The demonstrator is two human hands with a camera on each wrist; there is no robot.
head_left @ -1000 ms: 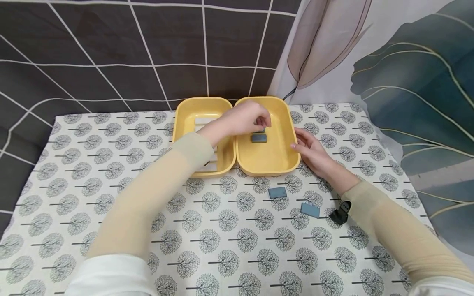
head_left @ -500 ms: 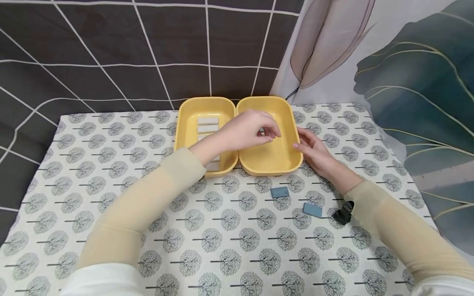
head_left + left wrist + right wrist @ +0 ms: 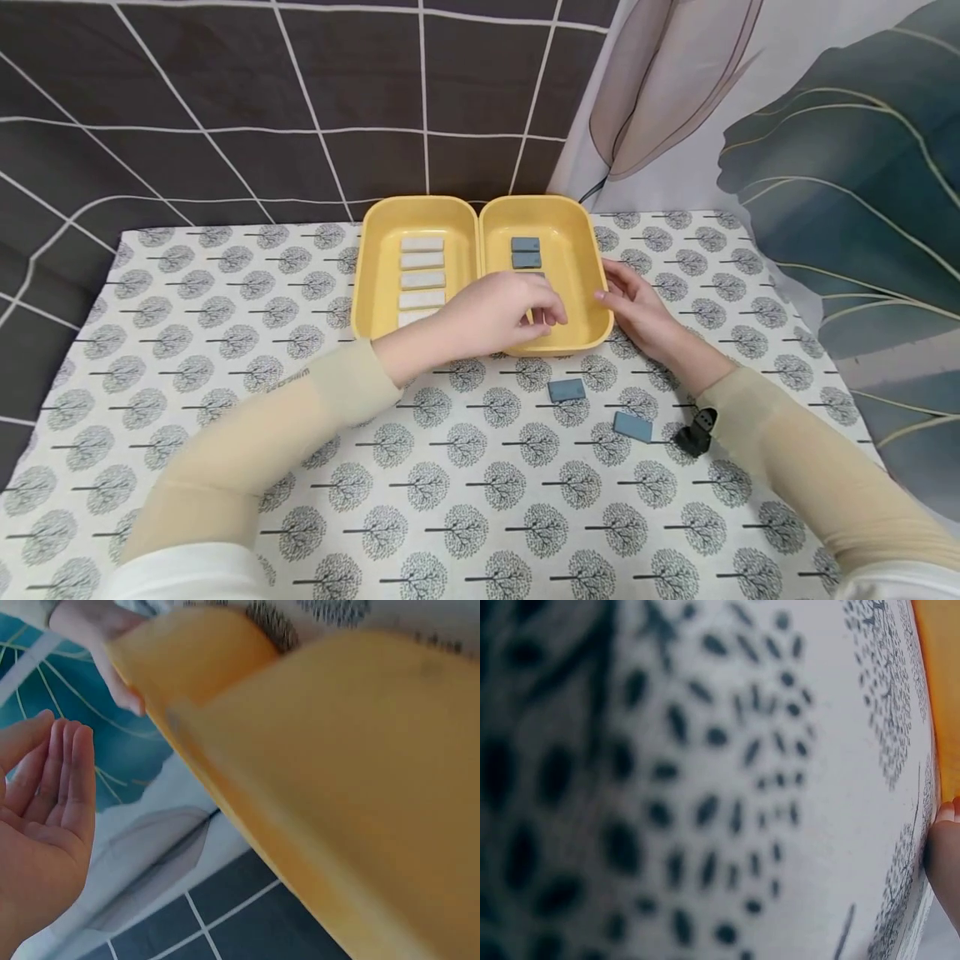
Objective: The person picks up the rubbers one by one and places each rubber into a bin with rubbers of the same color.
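A yellow two-compartment box [image 3: 567, 250] stands at the back of the table. Over its right compartment hovers my left hand [image 3: 506, 315], fingers loosely bent; the left wrist view shows nothing held in that hand [image 3: 45, 840]. Beyond it, small blue-grey rectangular blocks [image 3: 526, 244] lie in a column, the nearest partly hidden by the hand. Whitish blocks [image 3: 422, 280] line the left compartment, the lower ones covered by my forearm. My right hand [image 3: 643, 312] grips the box's right side, thumb over the rim, fingers outside; the right wrist view catches only its edge.
Two more blue-grey blocks lie on the tree-print cloth in front of the box, one nearer it [image 3: 566, 390] and one further right [image 3: 633, 427]. A small black device [image 3: 696, 432] sits by the right wrist. A dark tiled-pattern backdrop [image 3: 360, 92] rises behind the box.
My left hand has drawn toward me within the right compartment, uncovering the blue-grey blocks at the back and more whitish blocks. The right hand stays on the box's side.
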